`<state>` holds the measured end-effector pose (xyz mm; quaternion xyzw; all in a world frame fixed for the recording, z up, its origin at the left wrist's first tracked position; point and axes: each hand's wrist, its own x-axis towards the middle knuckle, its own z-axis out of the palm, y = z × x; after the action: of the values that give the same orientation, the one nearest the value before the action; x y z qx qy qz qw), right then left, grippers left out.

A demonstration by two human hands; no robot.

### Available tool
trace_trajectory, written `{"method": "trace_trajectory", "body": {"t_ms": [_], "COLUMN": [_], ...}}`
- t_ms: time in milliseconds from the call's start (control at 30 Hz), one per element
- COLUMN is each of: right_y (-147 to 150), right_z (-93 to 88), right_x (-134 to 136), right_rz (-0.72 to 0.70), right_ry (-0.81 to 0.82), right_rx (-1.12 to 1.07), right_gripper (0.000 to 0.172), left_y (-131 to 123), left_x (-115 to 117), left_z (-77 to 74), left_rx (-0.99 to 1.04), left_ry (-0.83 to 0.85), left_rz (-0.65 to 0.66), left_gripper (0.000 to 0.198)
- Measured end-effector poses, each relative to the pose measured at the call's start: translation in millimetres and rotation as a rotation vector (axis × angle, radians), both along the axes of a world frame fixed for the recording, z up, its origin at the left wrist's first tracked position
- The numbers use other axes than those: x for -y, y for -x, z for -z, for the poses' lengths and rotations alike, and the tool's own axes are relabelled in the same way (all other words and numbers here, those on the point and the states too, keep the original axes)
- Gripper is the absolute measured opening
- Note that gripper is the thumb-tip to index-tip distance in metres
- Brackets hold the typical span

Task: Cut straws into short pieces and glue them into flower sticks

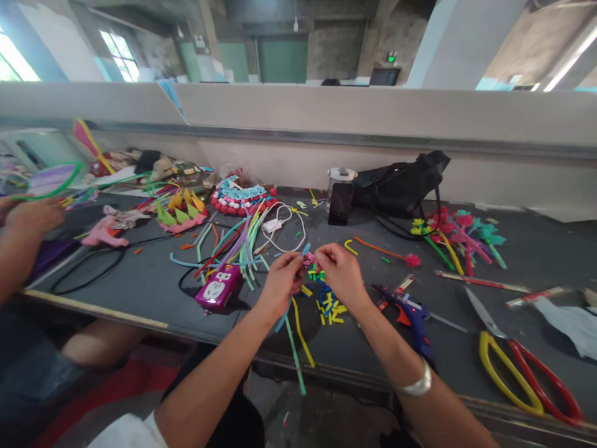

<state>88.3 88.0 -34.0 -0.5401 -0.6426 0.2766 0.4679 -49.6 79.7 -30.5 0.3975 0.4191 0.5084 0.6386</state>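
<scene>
My left hand [283, 279] is closed round a blue pipe cleaner [282, 321], whose ends show above and below the fingers. My right hand [342, 270] pinches at a small pink fuzzy piece [309, 259] between the two hands; the fingertips partly hide it. Beneath the hands lies a pile of short yellow, blue and green cut pieces [332, 308]. Long yellow [302, 336] and green [293, 354] pipe cleaners reach over the table edge under my left wrist. A blue glue gun [413, 320] rests just right of my right forearm.
Scissors with yellow and red handles [510, 367] lie at the right. Fuzzy flowers [466, 233], a black bag [401, 186] and a phone [341, 204] stand farther back. A purple power socket [218, 289] sits left. Another person's hand [35, 214] is at the far left.
</scene>
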Motion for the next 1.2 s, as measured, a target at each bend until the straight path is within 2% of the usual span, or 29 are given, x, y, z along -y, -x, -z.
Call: {"method": "trace_trajectory", "body": {"t_ms": [133, 300, 433, 700, 800, 867, 933, 1067, 1200], "right_y": [-9.0, -15.6, -17.4, -19.5, -21.6, -23.4, -25.1, -26.6, -25.5], "right_z": [0.4, 11.8, 15.7, 15.7, 20.0, 20.4, 17.3, 8.0, 9.4], "right_x": [32.8, 47.8, 47.9, 43.8, 42.1, 42.1, 43.3, 46.9, 48.0], "right_rz": [0.04, 0.089, 0.084, -0.055, -0.144, -0.147, -0.092, -0.033, -0.082], "right_ry": [-0.039, 0.026, 0.071, 0.185, 0.246, 0.216, 0.162, 0.104, 0.04], "right_rx": [-0.082, -0.18, -0.223, -0.329, -0.267, -0.184, -0.163, -0.273, -0.296], "right_gripper": [0.018, 0.019, 0.019, 0.013, 0.01, 0.014, 0.016, 0.021, 0.015], "left_y": [-8.1, -16.8, -20.6, -18.1, -16.3, -15.8, -15.9, -18.0, -22.0], "left_x": [12.3, 22.9, 26.3, 24.1, 24.4, 25.0, 25.6, 27.2, 30.7], "left_z": [-4.1, -6.4, -7.7, -7.3, -9.6, -10.8, -11.2, -10.1, -8.4], "left_rx": [0.048, 0.15, 0.132, 0.071, 0.039, 0.018, -0.011, -0.081, -0.083], "left_ry": [0.078, 0.126, 0.102, 0.028, -0.006, -0.024, -0.031, -0.027, -0.009], "left_rz": [0.156, 0.237, 0.194, 0.059, 0.039, 0.04, 0.034, 0.022, 0.047], "left_gripper": [0.026, 0.024, 0.024, 0.027, 0.028, 0.03, 0.031, 0.028, 0.026]}}
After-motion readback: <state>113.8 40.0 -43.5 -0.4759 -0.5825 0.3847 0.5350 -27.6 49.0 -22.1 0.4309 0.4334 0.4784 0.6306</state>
